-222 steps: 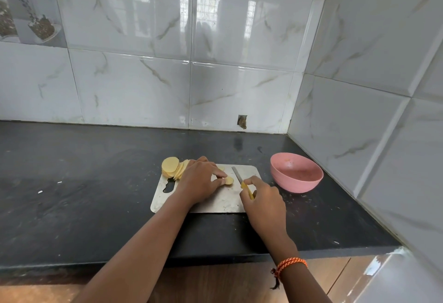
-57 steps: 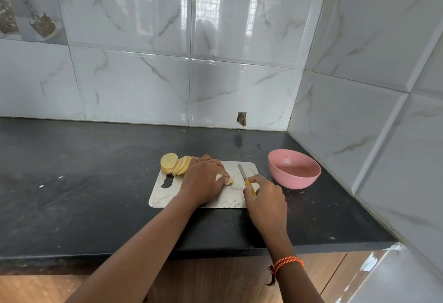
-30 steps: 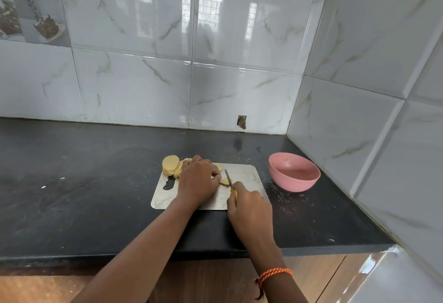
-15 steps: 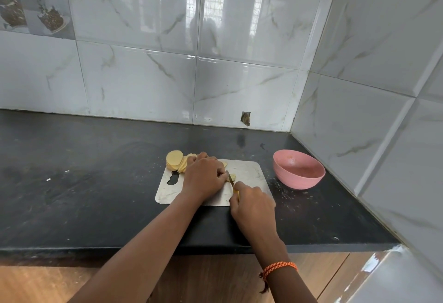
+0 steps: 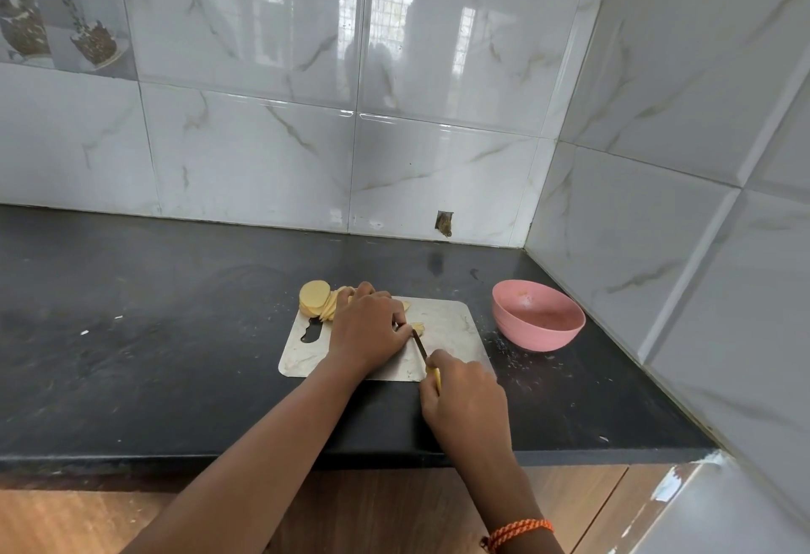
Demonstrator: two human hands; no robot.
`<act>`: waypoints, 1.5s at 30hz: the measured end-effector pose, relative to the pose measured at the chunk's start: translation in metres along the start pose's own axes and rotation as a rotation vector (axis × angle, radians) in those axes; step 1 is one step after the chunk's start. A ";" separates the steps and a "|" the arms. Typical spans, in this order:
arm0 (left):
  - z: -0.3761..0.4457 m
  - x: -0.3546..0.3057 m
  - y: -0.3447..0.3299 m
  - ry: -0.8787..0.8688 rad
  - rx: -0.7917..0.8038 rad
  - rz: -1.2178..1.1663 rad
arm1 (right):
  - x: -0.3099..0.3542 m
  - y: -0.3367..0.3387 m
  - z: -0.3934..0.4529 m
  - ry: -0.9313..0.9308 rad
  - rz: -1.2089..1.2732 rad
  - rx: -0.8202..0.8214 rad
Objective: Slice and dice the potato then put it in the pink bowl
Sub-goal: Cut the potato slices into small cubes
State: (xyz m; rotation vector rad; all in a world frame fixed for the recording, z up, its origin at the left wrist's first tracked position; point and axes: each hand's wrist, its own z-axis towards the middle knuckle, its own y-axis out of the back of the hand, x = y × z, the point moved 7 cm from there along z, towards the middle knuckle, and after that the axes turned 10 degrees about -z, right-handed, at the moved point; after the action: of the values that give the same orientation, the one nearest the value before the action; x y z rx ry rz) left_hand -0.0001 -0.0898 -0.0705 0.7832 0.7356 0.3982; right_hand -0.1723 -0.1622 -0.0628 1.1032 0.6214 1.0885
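Note:
A steel cutting board (image 5: 442, 321) lies on the black counter. Round potato slices (image 5: 316, 298) are stacked at its far left corner. My left hand (image 5: 366, 327) covers the middle of the board, fingers curled down over a potato piece (image 5: 418, 328) whose yellow end shows at the fingertips. My right hand (image 5: 464, 400) grips the yellow handle of a small knife (image 5: 420, 345); the blade points away from me and sits right beside my left fingertips. The pink bowl (image 5: 537, 314) stands right of the board; its inside looks bare apart from a few specks.
Tiled walls close the counter at the back and right, forming a corner just behind the bowl. The counter's front edge (image 5: 350, 459) runs under my forearms. Open black counter stretches to the left of the board.
Over the last second the knife slid left along the board to my left fingertips and drew back toward me. My left hand stayed on the potato.

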 end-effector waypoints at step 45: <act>0.001 0.004 0.001 -0.008 -0.025 0.008 | -0.016 -0.012 -0.001 0.005 0.051 0.008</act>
State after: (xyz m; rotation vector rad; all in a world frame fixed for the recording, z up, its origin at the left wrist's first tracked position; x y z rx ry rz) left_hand 0.0033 -0.0877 -0.0709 0.7637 0.7189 0.4102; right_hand -0.1752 -0.1773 -0.0758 1.1285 0.6049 1.1335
